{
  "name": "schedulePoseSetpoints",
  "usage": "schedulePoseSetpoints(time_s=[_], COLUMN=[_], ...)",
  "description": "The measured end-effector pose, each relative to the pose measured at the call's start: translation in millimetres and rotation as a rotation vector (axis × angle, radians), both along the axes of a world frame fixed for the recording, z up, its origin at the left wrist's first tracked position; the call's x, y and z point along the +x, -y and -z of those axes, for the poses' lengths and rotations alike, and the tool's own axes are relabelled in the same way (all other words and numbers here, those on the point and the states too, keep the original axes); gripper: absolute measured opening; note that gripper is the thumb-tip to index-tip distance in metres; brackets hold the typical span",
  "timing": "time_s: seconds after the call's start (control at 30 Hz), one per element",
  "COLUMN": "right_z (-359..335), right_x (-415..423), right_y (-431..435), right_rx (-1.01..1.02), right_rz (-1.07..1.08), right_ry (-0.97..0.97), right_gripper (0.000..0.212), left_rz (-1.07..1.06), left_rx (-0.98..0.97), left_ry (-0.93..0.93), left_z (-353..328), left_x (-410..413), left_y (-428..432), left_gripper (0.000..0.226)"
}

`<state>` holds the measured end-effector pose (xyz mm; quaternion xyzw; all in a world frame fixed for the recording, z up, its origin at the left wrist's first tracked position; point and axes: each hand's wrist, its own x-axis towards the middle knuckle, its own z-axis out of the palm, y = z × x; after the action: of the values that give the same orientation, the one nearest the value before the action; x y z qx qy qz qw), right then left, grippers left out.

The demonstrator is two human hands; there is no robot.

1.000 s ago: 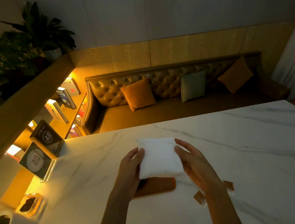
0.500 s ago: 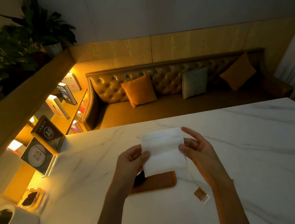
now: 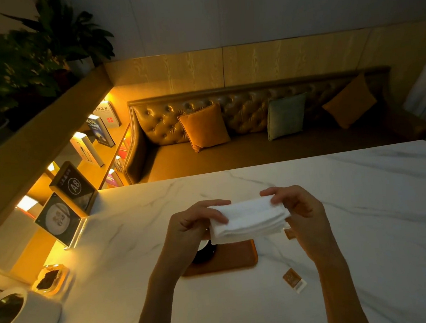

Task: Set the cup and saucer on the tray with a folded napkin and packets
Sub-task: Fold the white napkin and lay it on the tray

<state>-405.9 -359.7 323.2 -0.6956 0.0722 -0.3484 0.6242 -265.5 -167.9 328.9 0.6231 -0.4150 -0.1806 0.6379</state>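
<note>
Dim lounge, marble worktop [image 3: 364, 199]: both hands, left [image 3: 186, 225] and right [image 3: 301, 210], pinch a soft, light napkin [image 3: 248, 220] at its ends above the tray [image 3: 223, 261]; it likely needs edge holds.

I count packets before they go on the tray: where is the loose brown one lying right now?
In the head view the packet lies flat on the marble table, low and right of centre, right of the brown tray, beside the right forearm.
</note>
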Motion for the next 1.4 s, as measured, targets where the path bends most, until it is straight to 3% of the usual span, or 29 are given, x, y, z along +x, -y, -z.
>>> schedulePoseSetpoints(time_s=[0.17,0.5,0.57,0.67,0.73,0.87,0.97,1.07,1.23,1.4], right_z=[-2.3,0.2,1.8,3.6,4.0,3.4,1.7,-4.3,-13.5,-12.5], right_x=[-1.8,-0.8,-3.1,-10.2,-14.2,-13.0,-9.0,-4.0,-4.5,-6.8], right_y=[1.7,3.2,5.6,8.0,10.8,11.9,6.8,-0.6,-5.8,-4.9], right_rx=[-0.124,-0.232,-0.142,0.154,0.27,0.151,0.126,0.076,0.021,0.006], right_rz=[0.005,0.017,-0.009,-0.146,-0.238,-0.233,-0.178,-0.084,-0.001,0.009], right_ry=[-0.023,-0.066,-0.08,-0.044,-0.051,-0.175,-0.196,-0.203,-0.255,-0.312], right_gripper=[0.057,0.047,0.046,0.031,0.035,0.048,0.058,0.054,0.036,0.03], left_rz=[-0.021,-0.038,0.005,0.103,0.165,0.167,0.025,-0.095,-0.208,-0.172], left_rx=[0.004,-0.011,-0.029,-0.12,-0.14,-0.061,0.061,0.125,0.186,0.21], left_ry=[-0.055,-0.087,-0.228,-0.528,-0.589,-0.513,-0.372,-0.256,-0.051,-0.048], left_z=[-2.9,-3.8,-3.8,-4.2,-6.2,-9.9,-11.3,-9.8,-6.9,-7.2], left_x=[-3.0,-7.7,-7.0,-6.0,-7.1,-8.6,-9.5,-12.8,-12.6,-16.0], left_y=[4.1,8.8,7.7,2.0,-1.7,-2.6,1.3,6.1,8.9,8.2], left_gripper=[0.06,0.042,0.04,0.031,0.022,0.04,0.053,0.059,0.039,0.011])
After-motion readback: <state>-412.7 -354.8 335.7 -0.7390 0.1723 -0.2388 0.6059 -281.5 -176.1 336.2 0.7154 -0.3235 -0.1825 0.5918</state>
